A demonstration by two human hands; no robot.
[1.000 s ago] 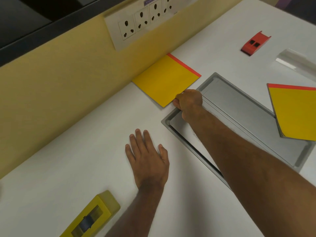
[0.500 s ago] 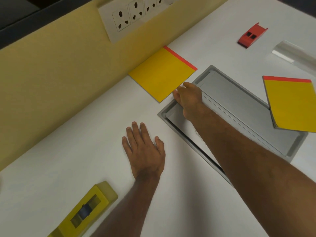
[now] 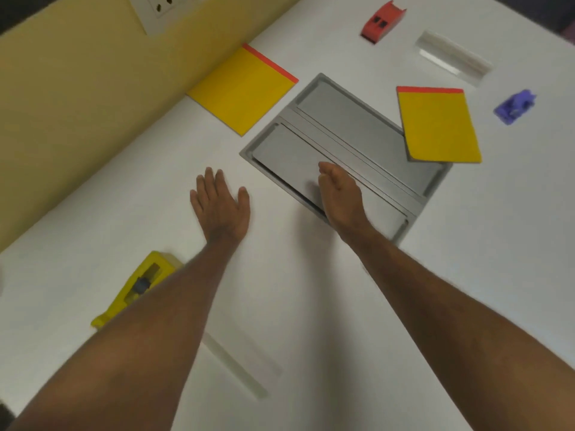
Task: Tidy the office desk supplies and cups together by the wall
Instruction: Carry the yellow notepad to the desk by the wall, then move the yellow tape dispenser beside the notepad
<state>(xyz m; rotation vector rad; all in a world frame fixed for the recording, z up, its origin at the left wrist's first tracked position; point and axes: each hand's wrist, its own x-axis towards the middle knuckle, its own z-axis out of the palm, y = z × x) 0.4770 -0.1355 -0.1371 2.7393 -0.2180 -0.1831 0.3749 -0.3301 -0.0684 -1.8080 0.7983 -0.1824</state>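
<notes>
The right hand (image 3: 340,194) hovers over the grey cable tray (image 3: 432,188) with its fingers loosely together, holding nothing; the left hand (image 3: 221,204) lies flat on the counter (image 3: 326,306), fingers spread. One yellow notepad (image 3: 242,91) already sits against the wall (image 3: 77,113). The second yellow notepad (image 3: 437,124) lies at about two o'clock from the right hand, which is nearer, and the way looks free. At one o'clock lie a red stapler (image 3: 383,22), a clear ruler (image 3: 452,57) and a purple object (image 3: 515,106); a yellow tape dispenser (image 3: 140,284) lies at eight o'clock.
</notes>
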